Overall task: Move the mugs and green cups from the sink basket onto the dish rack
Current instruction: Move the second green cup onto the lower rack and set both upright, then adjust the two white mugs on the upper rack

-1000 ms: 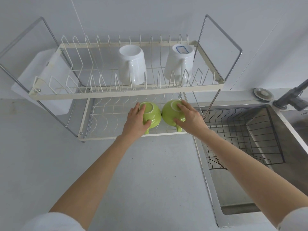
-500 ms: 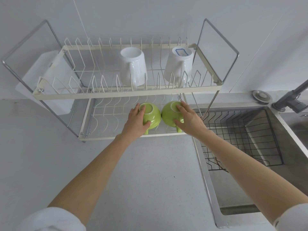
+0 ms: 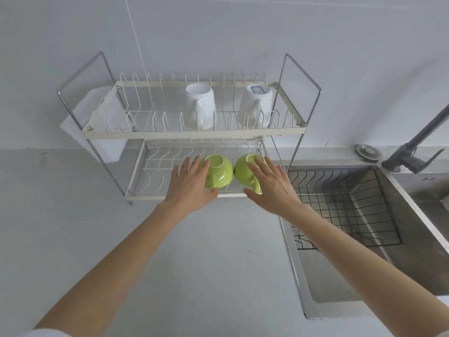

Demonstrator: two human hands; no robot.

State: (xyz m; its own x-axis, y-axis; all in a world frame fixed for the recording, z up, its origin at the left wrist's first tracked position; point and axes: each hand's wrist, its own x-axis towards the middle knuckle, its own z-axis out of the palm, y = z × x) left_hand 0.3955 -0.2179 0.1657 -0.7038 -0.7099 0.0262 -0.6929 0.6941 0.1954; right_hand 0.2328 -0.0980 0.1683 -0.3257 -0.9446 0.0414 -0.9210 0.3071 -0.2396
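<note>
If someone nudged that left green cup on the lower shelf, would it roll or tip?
The left green cup sits upside down on its wide rim, so it probably would not tip. Its handle faces forward and should stop rolling. The glossy glaze looks slippery, likely breakable.

single head-worn wide-angle view, no second camera so nothing overlaps. looks forward and down from above the counter (image 3: 199,251), facing the wall. dish rack (image 3: 194,136) sits upper centre, at arm's reach; both forearms enter from the bottom corners, left hand (image 3: 192,188) and right hand (image 3: 272,188) mid-frame. sink basket (image 3: 345,205) and faucet (image 3: 413,154) on the right edge. straight lines bow toward the frame borders from lens distortion
</note>
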